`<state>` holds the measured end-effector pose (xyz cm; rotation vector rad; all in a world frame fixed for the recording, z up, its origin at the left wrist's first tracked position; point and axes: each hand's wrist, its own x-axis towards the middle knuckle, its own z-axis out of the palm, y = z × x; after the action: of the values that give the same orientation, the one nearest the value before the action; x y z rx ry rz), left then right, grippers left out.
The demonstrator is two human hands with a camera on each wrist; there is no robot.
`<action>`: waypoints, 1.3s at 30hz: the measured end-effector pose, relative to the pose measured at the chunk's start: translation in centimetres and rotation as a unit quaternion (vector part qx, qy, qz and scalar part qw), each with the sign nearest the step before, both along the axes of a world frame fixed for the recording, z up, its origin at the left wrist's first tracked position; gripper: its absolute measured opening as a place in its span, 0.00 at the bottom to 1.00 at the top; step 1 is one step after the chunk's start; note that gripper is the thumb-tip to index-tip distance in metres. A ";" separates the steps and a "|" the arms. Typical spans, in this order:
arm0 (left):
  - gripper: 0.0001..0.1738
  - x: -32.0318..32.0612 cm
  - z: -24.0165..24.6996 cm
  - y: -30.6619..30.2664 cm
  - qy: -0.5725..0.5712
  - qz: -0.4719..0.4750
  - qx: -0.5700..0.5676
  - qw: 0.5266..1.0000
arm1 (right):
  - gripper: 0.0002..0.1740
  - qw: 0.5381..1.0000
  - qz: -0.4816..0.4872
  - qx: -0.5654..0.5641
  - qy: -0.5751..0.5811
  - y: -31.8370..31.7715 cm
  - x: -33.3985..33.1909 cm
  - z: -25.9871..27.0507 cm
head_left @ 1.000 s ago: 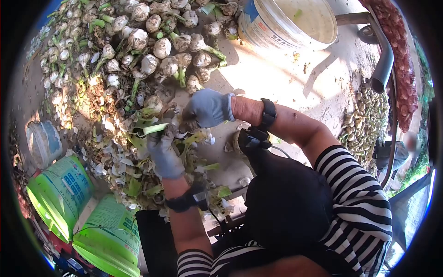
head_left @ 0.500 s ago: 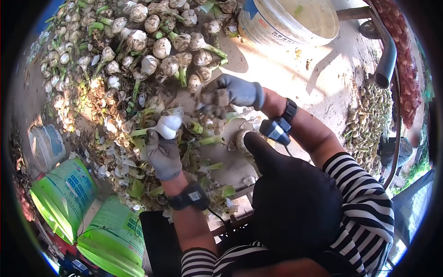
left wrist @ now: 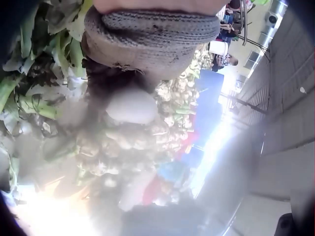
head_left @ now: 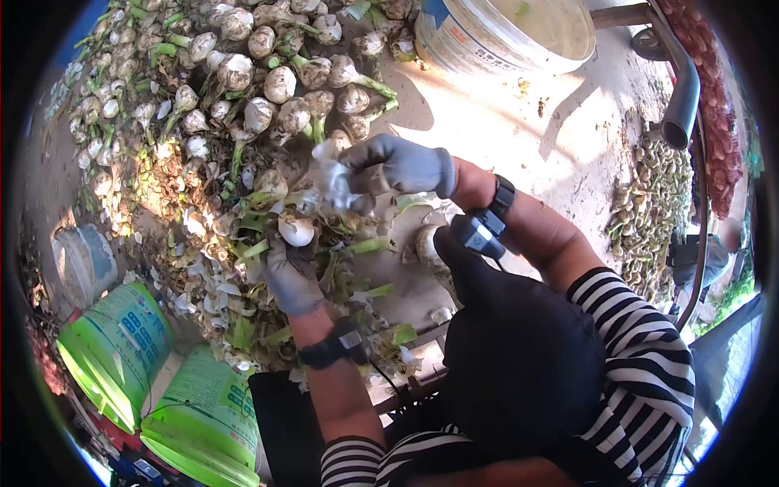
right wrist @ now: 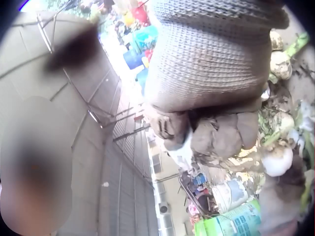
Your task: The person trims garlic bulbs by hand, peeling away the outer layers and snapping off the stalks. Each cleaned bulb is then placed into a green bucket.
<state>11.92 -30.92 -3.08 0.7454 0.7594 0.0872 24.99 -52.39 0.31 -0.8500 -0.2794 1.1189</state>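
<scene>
A garlic bulb (head_left: pixel 296 230), white and smooth, sits in the gloved left hand (head_left: pixel 294 280), with its green stem pointing left. The left wrist view shows the same bulb (left wrist: pixel 132 105) pale beyond the dirty glove. Up and to the right, the gloved right hand (head_left: pixel 398 166) has curled fingers that pinch a strip of white garlic skin (head_left: pixel 334 183), blurred by motion. In the right wrist view, the white skin (right wrist: pixel 183 155) pokes out between soiled fingertips (right wrist: pixel 216 137). The two hands are apart.
Unpeeled garlic bulbs (head_left: pixel 279 84) with stems heap at the upper left. Loose skins and leaves (head_left: pixel 215 284) pile beneath the left hand. A white bucket (head_left: pixel 503 40) stands at the back, green buckets (head_left: pixel 122 341) at lower left. A metal pipe (head_left: pixel 677 105) juts in at right.
The hands were together a second ago, then the right hand drew away up and right. White skin now trails from its fingers. The left hand has turned the bulb and lowered it slightly.
</scene>
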 end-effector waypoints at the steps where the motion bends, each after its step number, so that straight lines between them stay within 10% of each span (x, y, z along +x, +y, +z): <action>1: 0.17 -0.1 0.1 -0.2 -0.039 -0.011 0.020 0.999 | 0.20 0.976 -0.012 -0.114 -0.185 0.7 -0.6 -1.6; 3: 0.17 0.3 0.9 -1.1 -0.046 -0.018 0.096 0.994 | 0.22 0.842 -0.004 -0.286 -0.458 1.7 -1.2 -1.7; 7: 0.15 0.5 2.3 -2.0 -0.047 -0.051 0.220 0.973 | 0.17 0.720 0.089 -0.377 -0.576 4.7 -2.1 0.1; 11: 0.16 -0.2 2.6 -1.9 -0.083 -0.066 0.243 0.964 | 0.17 0.853 0.014 -0.290 -0.434 4.4 -1.9 -1.3; 14: 0.18 -1.0 2.7 -0.5 -0.171 0.042 0.017 0.984 | 0.13 0.812 -0.020 -0.430 -0.395 1.8 0.4 -3.9; 16: 0.18 -1.1 3.2 -0.9 -0.129 0.021 0.150 0.980 | 0.15 0.826 -0.035 -0.396 -0.400 1.4 -0.2 -3.9; 22: 0.13 -0.9 2.7 -0.9 -0.169 -0.004 0.052 0.984 | 0.18 0.894 0.020 -0.234 -0.383 4.4 -1.5 -0.7; 26: 0.12 -0.6 3.1 -1.4 -0.138 -0.017 0.075 0.987 | 0.19 0.798 0.090 -0.320 -0.502 5.7 -1.9 -0.1; 29: 0.14 -1.5 1.6 0.3 -0.231 -0.042 0.015 0.972 | 0.17 0.879 0.043 -0.192 -0.435 5.3 -1.5 -1.4; 32: 0.11 -0.6 3.3 -0.4 -0.304 -0.006 0.038 0.952 | 0.17 0.761 0.165 -0.415 -0.471 3.9 -1.3 -2.3; 35: 0.08 -0.7 2.5 0.2 -0.247 -0.008 0.052 0.968 | 0.16 0.895 0.008 -0.258 -0.364 3.1 -2.3 -4.0; 39: 0.08 -0.4 3.0 -0.3 -0.189 -0.022 0.161 0.968 | 0.16 0.857 0.074 -0.271 -0.433 4.7 -3.0 -0.9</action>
<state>11.51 -31.27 -0.11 1.0175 0.3655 0.3093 22.02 -47.72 -0.64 -1.8580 -0.8060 0.8939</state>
